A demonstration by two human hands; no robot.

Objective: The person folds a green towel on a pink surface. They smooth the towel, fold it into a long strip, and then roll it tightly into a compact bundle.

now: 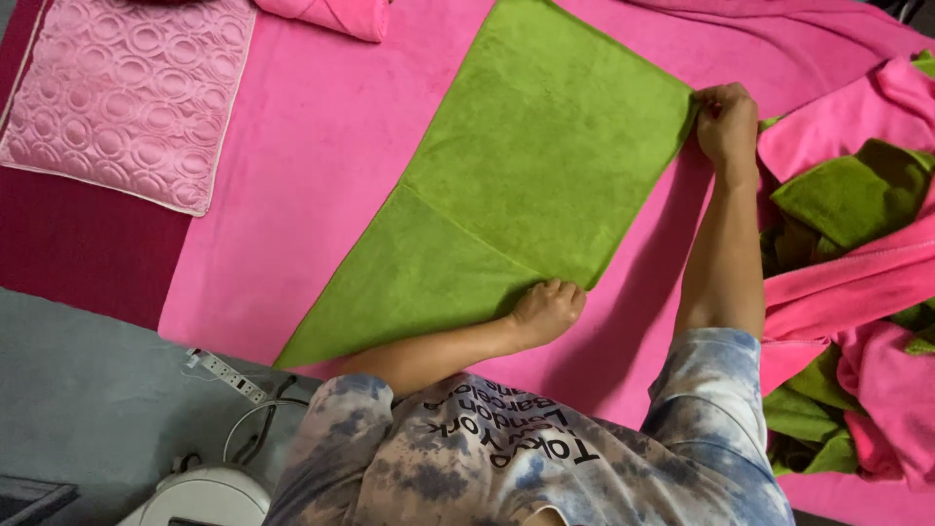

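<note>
A pink sheet (321, 195) covers the bed in front of you, with a strip of darker red cover (68, 244) showing along its left edge. On the sheet lies the green towel (506, 185), spread flat and set at a slant, with a fold line running across it so that the upper part is doubled over the lower. To your right sits a heap of pink and green towels (857, 253), tumbled together and touching the sheet's right side. At the upper left a quilted pink pillow (127, 93) rests partly on the red cover and partly on the sheet, well apart from the green towel. A rolled pink cloth (336, 15) lies at the top edge. Your right hand (726, 122) is closed on the towel's far right corner, fingers curled over the edge. Your left hand (545, 312) presses down on the near corner of the doubled part, fingers bent against the cloth; you cannot tell whether it pinches the edge. On the grey floor (88, 390) below sit a white power strip (226, 373) and a round white appliance (205, 497).
</note>
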